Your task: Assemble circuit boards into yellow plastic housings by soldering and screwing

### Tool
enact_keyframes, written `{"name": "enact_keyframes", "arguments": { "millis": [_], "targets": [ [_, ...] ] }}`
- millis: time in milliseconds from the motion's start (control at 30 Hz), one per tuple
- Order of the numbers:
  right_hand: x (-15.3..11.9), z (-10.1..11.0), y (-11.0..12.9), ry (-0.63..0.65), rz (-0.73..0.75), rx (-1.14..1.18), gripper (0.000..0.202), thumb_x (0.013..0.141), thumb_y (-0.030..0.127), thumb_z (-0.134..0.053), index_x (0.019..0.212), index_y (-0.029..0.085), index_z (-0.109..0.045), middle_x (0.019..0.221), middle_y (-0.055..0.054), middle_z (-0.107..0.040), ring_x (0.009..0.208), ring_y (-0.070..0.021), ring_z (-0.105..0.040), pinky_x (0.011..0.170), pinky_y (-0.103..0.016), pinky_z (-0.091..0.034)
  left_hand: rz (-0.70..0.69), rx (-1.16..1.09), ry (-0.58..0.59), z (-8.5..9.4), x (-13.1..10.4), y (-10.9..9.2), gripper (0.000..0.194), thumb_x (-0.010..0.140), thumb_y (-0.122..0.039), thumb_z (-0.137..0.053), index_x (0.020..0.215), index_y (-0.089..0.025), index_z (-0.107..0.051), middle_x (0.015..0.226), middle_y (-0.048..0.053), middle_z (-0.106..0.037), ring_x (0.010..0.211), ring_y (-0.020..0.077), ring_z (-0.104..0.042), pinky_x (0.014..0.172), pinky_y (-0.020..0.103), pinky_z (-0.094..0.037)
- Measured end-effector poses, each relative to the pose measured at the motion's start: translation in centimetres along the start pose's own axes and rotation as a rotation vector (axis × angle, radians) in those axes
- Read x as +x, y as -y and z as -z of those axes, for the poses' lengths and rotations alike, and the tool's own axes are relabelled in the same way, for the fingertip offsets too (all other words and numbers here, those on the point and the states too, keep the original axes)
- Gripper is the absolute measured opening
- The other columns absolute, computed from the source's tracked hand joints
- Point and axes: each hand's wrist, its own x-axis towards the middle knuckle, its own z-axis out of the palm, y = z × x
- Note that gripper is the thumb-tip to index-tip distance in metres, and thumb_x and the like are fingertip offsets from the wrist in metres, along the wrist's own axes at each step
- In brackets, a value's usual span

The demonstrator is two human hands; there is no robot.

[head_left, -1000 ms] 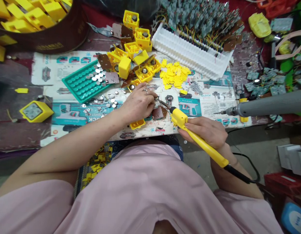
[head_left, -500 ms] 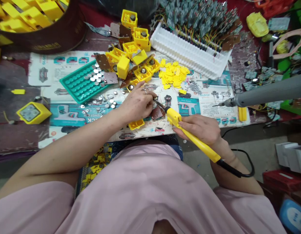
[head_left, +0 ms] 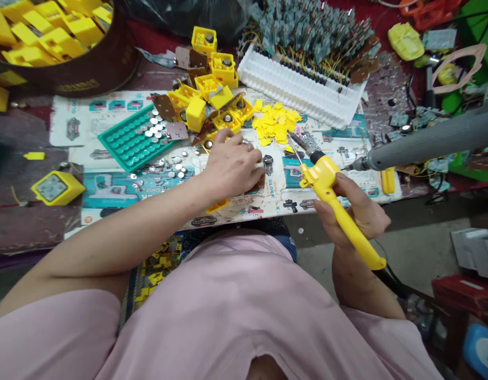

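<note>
Though unclear, board [head_left: 261,183] (under left hand [head_left: 235,164])

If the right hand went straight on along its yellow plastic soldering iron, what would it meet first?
Probably the heap of small flat yellow plastic pieces, just ahead of the iron, though the tip's height is unclear.

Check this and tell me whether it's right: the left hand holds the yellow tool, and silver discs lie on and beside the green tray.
Wrong hand: the head view shows the right hand holding the yellow tool. The rest stands: silver discs lie on and beside the green tray.
</note>
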Motion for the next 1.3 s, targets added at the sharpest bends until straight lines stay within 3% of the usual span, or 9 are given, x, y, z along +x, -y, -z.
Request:
{"name": "enact_keyframes", "arguments": {
  "millis": [167, 400, 500, 667, 800, 900, 1000, 1100, 1300],
  "targets": [
    [-0.3, -0.9, 0.1, -0.013, 0.054, -0.008, 0.067, 0.082, 0.061, -0.066, 0.135, 0.022, -0.06, 0.098, -0.008, -0.079, 0.079, -0.0225, -0.077, 0.072, -0.027, -0.061, 0.029, -0.08, 0.023, -1.7, 2.3, -0.7, 0.03, 0.084, -0.039, -0.054, 0.072, -0.018, -0.071, 0.073, 0.007, -0.066, 0.094, 0.0303, -0.061, 0.097, 0.057, -0.04],
    [0.2, -2.0, 0.4, -0.04, 0.023, -0.002, 0.062, 0.088, 0.058, -0.06, 0.137, 0.02, -0.057, 0.101, -0.009, -0.079, 0.08, -0.0211, -0.077, 0.076, -0.026, -0.062, 0.053, -0.154, 0.074, -1.3, 1.6, -0.5, 0.026, 0.086, -0.028, -0.048, 0.074, -0.017, -0.069, 0.079, 0.009, -0.069, 0.091, 0.0281, -0.061, 0.093, 0.053, -0.044],
    [0.6, -2.2, 0.6, -0.002, 0.025, 0.055, 0.059, 0.089, 0.053, -0.062, 0.138, 0.022, -0.056, 0.103, -0.007, -0.079, 0.086, -0.0214, -0.077, 0.081, -0.026, -0.063, 0.107, -0.37, 0.069, -0.2, 1.0, -0.1, 0.02, 0.086, -0.028, -0.051, 0.079, -0.017, -0.066, 0.076, 0.005, -0.069, 0.082, 0.0216, -0.062, 0.09, 0.045, -0.048],
    [0.7, -3.2, 0.7, -0.007, -0.106, 0.233, 0.057, 0.091, 0.04, -0.065, 0.145, 0.029, -0.049, 0.119, -0.006, -0.075, 0.091, -0.0199, -0.077, 0.08, -0.027, -0.065, 0.259, -0.853, 0.199, 0.6, 0.7, 0.2, 0.015, 0.088, -0.028, -0.051, 0.08, -0.018, -0.057, 0.072, 0.003, -0.069, 0.064, 0.0141, -0.061, 0.061, 0.029, -0.05],
    [0.5, -5.2, 0.7, 0.048, -0.18, 0.398, 0.037, 0.094, 0.026, -0.061, 0.131, 0.03, -0.059, 0.106, -0.001, -0.078, 0.087, -0.0145, -0.076, 0.083, -0.026, -0.064, 0.302, -1.125, 0.264, 0.8, 0.5, -0.2, 0.014, 0.093, -0.027, -0.05, 0.081, -0.019, -0.054, 0.068, 0.002, -0.068, 0.06, 0.0134, -0.063, 0.059, 0.029, -0.053],
    [0.1, -7.0, 0.9, 0.066, -0.257, 0.53, 0.028, 0.09, 0.025, -0.068, 0.118, 0.027, -0.061, 0.109, -0.003, -0.075, 0.1, -0.0167, -0.075, 0.088, -0.029, -0.063, 0.281, -1.233, 0.298, 1.2, 0.4, -0.6, 0.016, 0.096, -0.026, -0.048, 0.081, -0.02, -0.052, 0.066, 0.002, -0.066, 0.062, 0.0139, -0.066, 0.061, 0.031, -0.057],
    [-0.2, -8.3, 1.5, 0.058, -0.344, 0.701, 0.039, 0.09, 0.03, -0.068, 0.123, 0.027, -0.049, 0.113, -0.005, -0.072, 0.104, -0.0182, -0.074, 0.09, -0.034, -0.064, 0.252, -1.197, 0.332, 1.4, 0.0, -0.9, 0.018, 0.098, -0.028, -0.045, 0.086, -0.02, -0.054, 0.066, 0.002, -0.065, 0.062, 0.0144, -0.066, 0.057, 0.03, -0.056],
    [-0.2, -8.6, 2.0, 0.048, -0.421, 0.751, 0.037, 0.092, 0.03, -0.064, 0.123, 0.029, -0.044, 0.099, -0.001, -0.072, 0.09, -0.0142, -0.074, 0.083, -0.029, -0.065, 0.235, -1.145, 0.332, 1.4, -0.4, -0.8, 0.017, 0.097, -0.032, -0.046, 0.089, -0.019, -0.055, 0.064, 0.0, -0.063, 0.055, 0.0124, -0.062, 0.053, 0.027, -0.052],
    [0.6, -7.7, 0.7, 0.135, -0.478, 0.734, 0.038, 0.088, 0.025, -0.068, 0.12, 0.026, -0.05, 0.094, 0.002, -0.072, 0.079, -0.0104, -0.073, 0.075, -0.023, -0.062, 0.142, -0.605, 0.094, 0.3, -0.8, -0.8, 0.018, 0.084, -0.028, -0.06, 0.097, -0.017, -0.066, 0.075, 0.001, -0.069, 0.069, 0.0156, -0.065, 0.066, 0.028, -0.05]
  ]
}}
